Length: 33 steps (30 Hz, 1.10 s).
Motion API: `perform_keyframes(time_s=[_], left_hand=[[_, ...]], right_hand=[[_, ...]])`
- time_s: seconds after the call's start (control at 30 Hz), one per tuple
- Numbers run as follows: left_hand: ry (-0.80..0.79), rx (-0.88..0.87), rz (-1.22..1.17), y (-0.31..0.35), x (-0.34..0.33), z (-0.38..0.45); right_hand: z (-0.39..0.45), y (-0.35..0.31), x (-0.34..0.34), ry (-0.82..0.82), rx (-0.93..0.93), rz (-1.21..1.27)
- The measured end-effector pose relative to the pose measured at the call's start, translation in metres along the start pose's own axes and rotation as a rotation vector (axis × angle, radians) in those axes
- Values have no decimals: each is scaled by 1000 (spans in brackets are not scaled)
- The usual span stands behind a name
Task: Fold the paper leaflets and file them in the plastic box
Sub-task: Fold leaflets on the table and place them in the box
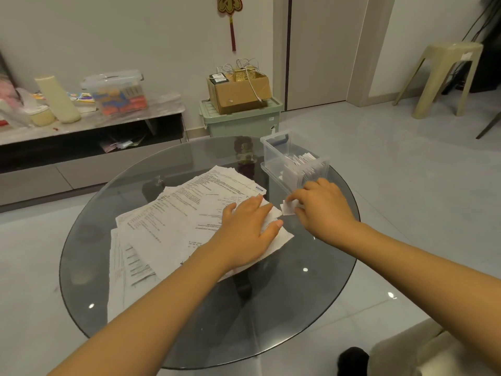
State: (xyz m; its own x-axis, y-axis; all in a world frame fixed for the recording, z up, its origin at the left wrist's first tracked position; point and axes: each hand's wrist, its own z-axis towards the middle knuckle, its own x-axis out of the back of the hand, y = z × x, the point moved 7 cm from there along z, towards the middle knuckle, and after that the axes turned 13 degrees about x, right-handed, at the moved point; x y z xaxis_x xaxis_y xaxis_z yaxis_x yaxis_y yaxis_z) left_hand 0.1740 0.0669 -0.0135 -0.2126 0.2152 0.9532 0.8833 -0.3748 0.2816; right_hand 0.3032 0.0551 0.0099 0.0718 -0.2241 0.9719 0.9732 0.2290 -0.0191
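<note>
Glass table [206, 321]: round, dark and see-through, with small bright light spots on it. Both bare arms reach over it from the near edge.
Cream seat [423, 348]: near the bottom right corner, next to a small dark thing that is too blurry to tell.
Left hand [248, 229]: lies flat on the paper pile with the fingers straight and the thumb out to the side. It presses down and holds nothing.
Right hand [322, 206]: fingers are bent and pinch a small folded leaflet [288, 208]. The hand is just in front of the box.
Folded leaflet: small and white, held just above the table between the pile and the box. It is not in the box yet.
Paper pile [168, 226]: many white leaflets with black print, spread out flat and lying over each other on the left half of the table.
Plastic box [273, 156]: clear and long, on the far right side of the table. Folded white papers [309, 166] stand on edge in the end nearest the right hand.
Green bin [241, 123]: on the floor past the table, with a brown cardboard box [238, 96] and white cables on top.
Low shelf [89, 126]: far left by the wall, with a clear tub [115, 93] of bright things and a cream bottle lying tilted.
Stool [444, 77]: pale plastic, far right.
Red tassel [231, 23]: hangs on the white wall.
</note>
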Motion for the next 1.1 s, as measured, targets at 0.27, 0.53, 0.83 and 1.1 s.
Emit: perform_keyframes(time_s=[0.27, 0.53, 0.83, 1.1], left_hand=[[-90, 121, 148, -64, 12, -45], [-143, 162, -2, -103, 14, -75], [31, 109, -70, -115, 27, -77], [128, 139, -382, -108, 41, -77]], right_hand=[[13, -69, -3, 16, 144, 165], [21, -124, -22, -147, 315, 254], [17, -133, -31, -295, 366, 329], [10, -123, -18, -246, 347, 352]])
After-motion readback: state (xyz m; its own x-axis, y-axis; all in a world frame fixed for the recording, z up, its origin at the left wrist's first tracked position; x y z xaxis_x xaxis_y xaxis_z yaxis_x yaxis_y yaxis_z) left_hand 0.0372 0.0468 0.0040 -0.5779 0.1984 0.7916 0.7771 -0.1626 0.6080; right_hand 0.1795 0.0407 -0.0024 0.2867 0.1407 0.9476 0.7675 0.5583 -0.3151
